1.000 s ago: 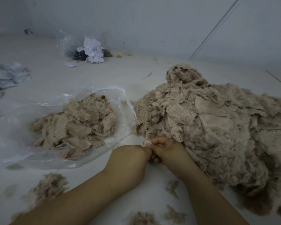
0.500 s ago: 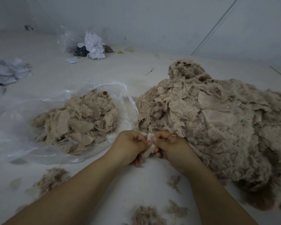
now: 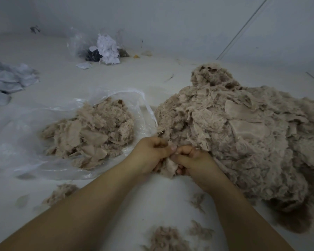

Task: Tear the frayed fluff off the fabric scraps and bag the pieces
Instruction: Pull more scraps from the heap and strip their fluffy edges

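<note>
Pinching one beige scrap (image 3: 170,165) between both hands, I have my left hand (image 3: 150,156) and right hand (image 3: 194,159) curled round it, thumbs meeting, at the near edge of the big pile (image 3: 243,134). Left of them the clear bag (image 3: 25,124) lies open with bagged pieces (image 3: 91,134) inside; fluff tufts (image 3: 167,236) dot the near floor

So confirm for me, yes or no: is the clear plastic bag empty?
No, the clear plastic bag already holds a heap of beige scraps.
</note>
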The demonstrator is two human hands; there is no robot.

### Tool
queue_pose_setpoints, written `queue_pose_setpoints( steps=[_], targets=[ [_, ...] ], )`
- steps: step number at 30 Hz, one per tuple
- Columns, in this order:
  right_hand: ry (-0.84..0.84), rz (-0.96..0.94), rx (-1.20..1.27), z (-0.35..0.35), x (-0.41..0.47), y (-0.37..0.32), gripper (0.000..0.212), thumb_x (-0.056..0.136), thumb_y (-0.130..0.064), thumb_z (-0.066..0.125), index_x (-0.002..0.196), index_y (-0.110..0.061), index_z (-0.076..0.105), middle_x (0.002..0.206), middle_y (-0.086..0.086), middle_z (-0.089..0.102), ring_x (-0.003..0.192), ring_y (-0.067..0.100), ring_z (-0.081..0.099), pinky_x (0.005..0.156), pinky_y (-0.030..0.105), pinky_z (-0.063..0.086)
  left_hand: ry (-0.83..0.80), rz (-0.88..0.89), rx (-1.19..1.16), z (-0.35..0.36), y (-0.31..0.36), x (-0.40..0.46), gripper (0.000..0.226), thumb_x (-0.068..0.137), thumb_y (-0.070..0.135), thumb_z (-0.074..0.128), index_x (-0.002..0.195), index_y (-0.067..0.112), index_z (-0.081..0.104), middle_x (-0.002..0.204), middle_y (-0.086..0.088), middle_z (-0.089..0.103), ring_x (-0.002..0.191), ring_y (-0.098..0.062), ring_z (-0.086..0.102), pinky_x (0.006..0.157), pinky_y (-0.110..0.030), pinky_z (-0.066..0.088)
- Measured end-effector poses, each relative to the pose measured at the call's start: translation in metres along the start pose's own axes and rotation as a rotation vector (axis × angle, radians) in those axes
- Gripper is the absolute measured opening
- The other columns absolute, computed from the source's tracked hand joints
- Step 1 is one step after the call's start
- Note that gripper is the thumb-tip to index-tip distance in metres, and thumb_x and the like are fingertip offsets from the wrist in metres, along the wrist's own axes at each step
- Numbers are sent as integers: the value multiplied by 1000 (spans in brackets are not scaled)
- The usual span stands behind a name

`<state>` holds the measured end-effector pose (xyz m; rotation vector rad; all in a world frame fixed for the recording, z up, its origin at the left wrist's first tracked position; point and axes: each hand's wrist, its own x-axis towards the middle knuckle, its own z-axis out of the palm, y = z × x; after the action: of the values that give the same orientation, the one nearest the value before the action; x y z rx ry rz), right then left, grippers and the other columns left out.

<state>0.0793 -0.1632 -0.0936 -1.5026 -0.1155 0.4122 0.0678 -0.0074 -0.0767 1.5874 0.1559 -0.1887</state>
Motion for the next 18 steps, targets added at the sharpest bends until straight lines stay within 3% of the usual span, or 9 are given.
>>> queue_pose_setpoints(
  steps=[3,6,9,12,14,15,18],
  targets=[
    [-16,3,1,-1,0,0,21,91,-1,62,75,-11,70,57,2,61,46,7,51,49,18,46,42,-21,-54,6,0,11,21,84,11,75,65,8,68,47,-6,50,30,-11,36,35,-14,27],
    [-26,26,21,-2,0,1,23,91,1,61,75,-11,72,52,0,57,44,7,50,46,17,45,172,-34,-182,7,-1,22,36,85,12,75,52,13,61,44,-7,49,28,-16,37,36,-16,28],
    [17,56,87,-2,2,2,41,90,4,57,59,-19,70,47,0,46,41,8,46,44,19,44,226,-51,-220,6,-2,24,44,87,20,74,45,15,60,45,-7,50,35,-20,41,42,-25,35],
    [15,74,151,-3,4,2,45,92,0,54,55,-22,67,52,2,42,43,9,44,44,21,44,157,-98,-240,4,2,15,36,86,43,73,68,12,71,63,-10,64,52,-24,58,54,-33,50],
    [-12,77,172,-2,4,3,38,92,-5,57,61,-22,68,53,3,44,44,10,45,45,22,44,44,-87,-93,-1,0,6,57,74,64,73,85,8,68,69,-10,68,51,-22,61,43,-26,45],
    [-10,75,165,-2,4,2,33,92,-7,60,64,-22,70,54,4,45,45,10,46,46,22,45,-14,-53,4,-2,-2,1,61,68,67,74,84,8,66,67,-10,67,47,-21,59,39,-22,41],
    [34,58,102,-3,4,4,33,91,-7,61,62,-23,69,57,3,47,47,7,45,47,22,46,-28,12,63,-4,-12,-10,32,84,36,75,70,11,62,53,-11,58,34,-18,47,34,-17,30]
  ],
)
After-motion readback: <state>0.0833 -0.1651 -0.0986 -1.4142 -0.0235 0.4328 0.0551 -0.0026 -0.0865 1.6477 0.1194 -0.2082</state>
